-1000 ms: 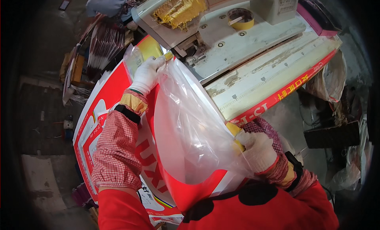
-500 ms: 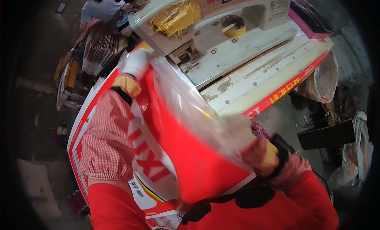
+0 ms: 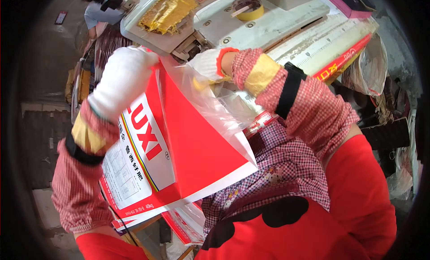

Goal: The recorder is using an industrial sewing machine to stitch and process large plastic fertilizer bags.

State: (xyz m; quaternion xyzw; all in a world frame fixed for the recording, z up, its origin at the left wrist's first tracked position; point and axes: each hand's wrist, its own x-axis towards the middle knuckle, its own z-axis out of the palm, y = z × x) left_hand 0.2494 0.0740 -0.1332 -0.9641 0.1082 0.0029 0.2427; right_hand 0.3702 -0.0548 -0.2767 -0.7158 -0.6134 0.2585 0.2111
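My left hand (image 3: 124, 78), in a white knit glove, is closed on the upper edge of a red and white printed sack (image 3: 201, 157). The sack hangs slantwise before me, its lower part spread toward my lap. Clear plastic film (image 3: 210, 98), like a liner, comes out along the sack's upper right edge. My right hand (image 3: 207, 65), gloved in white with an orange cuff, is closed at that film near the sack's top corner; its fingertips are partly hidden. Both hands are just below the head of a pale sewing machine (image 3: 188, 42).
A yellow tape roll (image 3: 248, 9) and a frayed yellow cloth (image 3: 168, 11) rest on the machine. Its worn table (image 3: 313, 47) extends right, with a pink and black box (image 3: 347, 2) behind. More sacks (image 3: 186, 224) lie below. Another person (image 3: 103, 13) is at far left.
My right hand has gone up and left from the sack's lower right to the machine head. My left hand has shifted slightly left and nearer. The sack has swung leftward, its printed face showing more.
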